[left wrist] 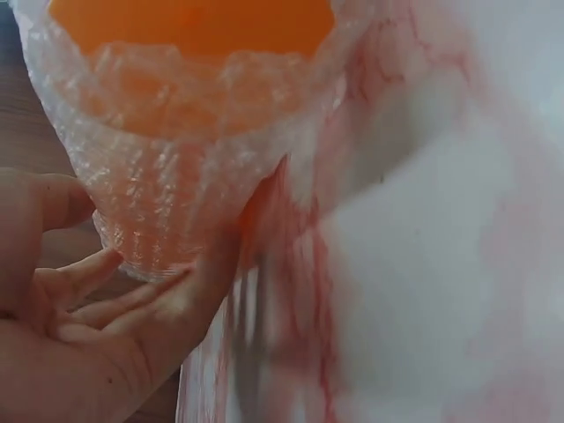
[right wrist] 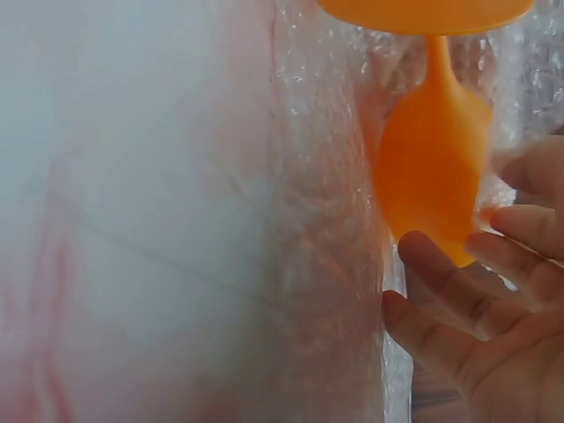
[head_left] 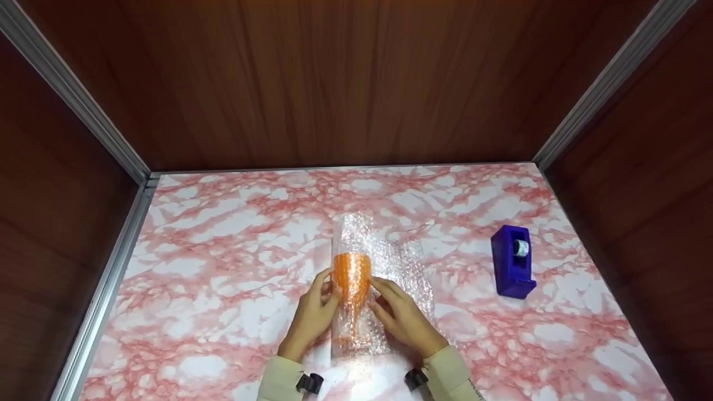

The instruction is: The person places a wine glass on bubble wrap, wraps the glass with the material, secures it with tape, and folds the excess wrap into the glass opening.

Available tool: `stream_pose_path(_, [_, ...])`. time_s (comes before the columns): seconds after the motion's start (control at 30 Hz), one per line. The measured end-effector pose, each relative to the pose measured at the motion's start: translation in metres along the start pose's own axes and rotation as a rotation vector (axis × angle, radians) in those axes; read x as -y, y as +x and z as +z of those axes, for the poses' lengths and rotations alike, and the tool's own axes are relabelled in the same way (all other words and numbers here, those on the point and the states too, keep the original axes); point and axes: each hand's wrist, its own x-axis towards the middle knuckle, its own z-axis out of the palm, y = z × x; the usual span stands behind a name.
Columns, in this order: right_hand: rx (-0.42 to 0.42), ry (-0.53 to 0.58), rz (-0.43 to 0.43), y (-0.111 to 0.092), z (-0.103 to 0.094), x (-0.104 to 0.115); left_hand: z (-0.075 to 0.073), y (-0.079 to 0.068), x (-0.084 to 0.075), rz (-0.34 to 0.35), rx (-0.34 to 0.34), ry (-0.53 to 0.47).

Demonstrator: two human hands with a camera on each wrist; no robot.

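An orange goblet (head_left: 352,270) lies on its side on a sheet of bubble wrap (head_left: 401,262), its bowl toward the back and its foot toward me. One layer of wrap covers it in the head view. My left hand (head_left: 313,313) holds the wrapped goblet from the left, with thumb and fingers on either side of the wrap in the left wrist view. My right hand (head_left: 402,317) is at the goblet's right side, its fingers spread and loosely extended. In the right wrist view, the goblet's stem (right wrist: 438,66) and bowl show beside the right fingertips (right wrist: 412,247).
A purple tape dispenser (head_left: 511,262) with a small roll of tape stands to the right on the red-and-white marbled tabletop (head_left: 223,312). Dark wooden panels (head_left: 345,83) enclose the table at the back and both sides, with metal rails at the corners.
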Motion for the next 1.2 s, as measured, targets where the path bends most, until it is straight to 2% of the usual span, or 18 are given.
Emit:
stream_pose_path(0.23, [0.024, 0.026, 0.060, -0.0018, -0.0002, 0.0021, -0.0023, 0.0029, -0.0020, 0.013, 0.006, -0.008])
stream_pose_path(0.6, [-0.042, -0.010, 0.033, -0.0026, 0.0024, 0.0042, -0.0017, 0.0048, -0.0029, 0.042, -0.006, 0.008])
stream_pose_path(1.0, [0.036, 0.028, 0.035, 0.0000, -0.0033, 0.0021, 0.0009, 0.0029, -0.0044, 0.031, -0.029, 0.006])
stream_pose_path(1.2, [0.034, 0.033, 0.038, 0.0007, -0.0029, 0.0040, 0.0004, 0.0016, -0.0046, 0.044, -0.054, 0.038])
